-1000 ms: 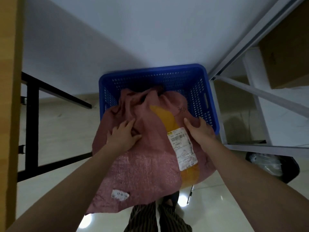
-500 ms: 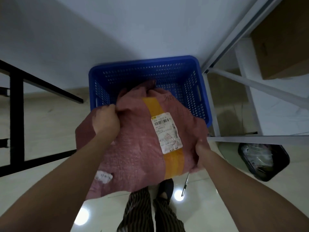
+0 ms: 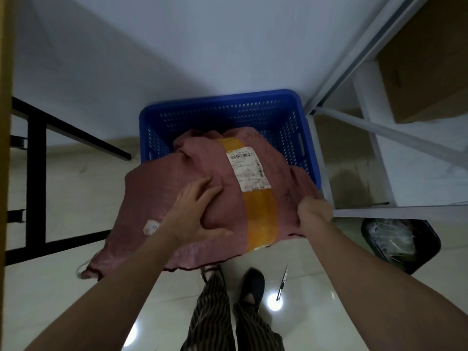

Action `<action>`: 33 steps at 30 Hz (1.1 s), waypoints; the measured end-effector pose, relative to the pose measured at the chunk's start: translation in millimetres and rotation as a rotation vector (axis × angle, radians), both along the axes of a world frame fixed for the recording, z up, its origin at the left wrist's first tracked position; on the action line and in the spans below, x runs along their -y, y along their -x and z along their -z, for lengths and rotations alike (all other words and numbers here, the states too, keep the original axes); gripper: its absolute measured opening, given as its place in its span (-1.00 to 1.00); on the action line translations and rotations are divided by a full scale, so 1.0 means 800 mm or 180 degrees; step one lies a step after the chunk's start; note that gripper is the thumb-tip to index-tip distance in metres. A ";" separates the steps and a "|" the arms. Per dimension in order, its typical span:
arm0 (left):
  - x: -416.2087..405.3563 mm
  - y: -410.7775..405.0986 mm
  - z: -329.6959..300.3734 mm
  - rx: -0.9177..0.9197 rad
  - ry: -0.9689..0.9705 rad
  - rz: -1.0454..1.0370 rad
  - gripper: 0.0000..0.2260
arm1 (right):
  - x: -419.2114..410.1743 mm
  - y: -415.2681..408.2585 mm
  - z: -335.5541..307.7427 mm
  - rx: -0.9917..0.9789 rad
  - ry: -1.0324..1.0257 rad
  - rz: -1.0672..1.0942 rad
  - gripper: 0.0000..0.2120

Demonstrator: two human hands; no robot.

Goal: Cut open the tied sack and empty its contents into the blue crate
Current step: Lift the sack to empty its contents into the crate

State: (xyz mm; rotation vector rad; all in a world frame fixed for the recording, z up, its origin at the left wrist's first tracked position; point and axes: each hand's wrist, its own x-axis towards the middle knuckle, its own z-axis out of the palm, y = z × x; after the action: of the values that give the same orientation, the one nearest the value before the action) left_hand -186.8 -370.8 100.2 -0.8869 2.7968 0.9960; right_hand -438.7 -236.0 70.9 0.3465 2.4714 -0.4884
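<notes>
A dull red woven sack point(image 3: 162, 193) with a yellow tape band and a white shipping label lies tipped over the near rim of the blue crate point(image 3: 228, 107), its far end inside the crate. My left hand point(image 3: 195, 211) lies flat on the sack's top, fingers spread. My right hand point(image 3: 315, 210) is closed on the sack's right edge, by the crate's right corner. What is inside the sack or the crate is hidden.
A utility knife point(image 3: 282, 283) lies on the glossy floor by my foot point(image 3: 250, 285). A black bin point(image 3: 400, 241) with clear plastic sits at right under a white shelf frame point(image 3: 379, 214). A black metal frame point(image 3: 35, 183) stands at left.
My left hand let go of the sack's upper left fold and now presses flat on its middle. The sack's label end has shifted farther into the crate. My right hand still grips the right edge.
</notes>
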 end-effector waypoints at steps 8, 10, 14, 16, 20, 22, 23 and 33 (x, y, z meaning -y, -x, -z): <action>0.000 0.015 0.003 0.0147 0.0007 -0.0761 -0.59 | 0.011 -0.010 -0.013 -0.0287 0.0580 0.0462 -0.61; 0.001 0.022 0.002 0.0112 0.0119 -0.0898 -0.71 | 0.007 -0.016 -0.013 -0.0306 0.0815 0.0180 -0.41; 0.004 0.030 -0.001 0.0192 0.0504 -0.1455 -0.77 | -0.012 -0.017 -0.023 0.0015 0.1036 -0.1008 -0.06; 0.008 0.030 -0.007 0.0195 0.0821 -0.1756 -0.78 | -0.019 -0.016 -0.023 0.0137 0.0899 -0.1541 0.08; 0.007 -0.001 -0.001 0.0184 0.0343 -0.0826 -0.45 | -0.029 -0.020 -0.003 0.0460 0.0556 -0.1790 0.29; 0.000 -0.023 0.010 0.0782 -0.0125 -0.0188 -0.12 | -0.030 -0.023 0.005 0.0718 0.0472 -0.1900 0.34; -0.003 -0.032 0.016 0.1130 -0.0184 -0.0002 -0.05 | -0.029 -0.025 0.010 0.0795 0.0395 -0.2030 0.34; 0.000 -0.023 0.007 0.1281 0.0573 -0.0056 -0.48 | -0.044 -0.015 0.031 -0.0055 -0.0222 -0.2456 -0.47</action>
State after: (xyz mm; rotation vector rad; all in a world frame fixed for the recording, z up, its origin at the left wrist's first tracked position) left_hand -168.2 -371.0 94.4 -1.0019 2.5603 0.4995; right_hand -426.7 -201.1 46.0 -0.5765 2.3999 -0.0744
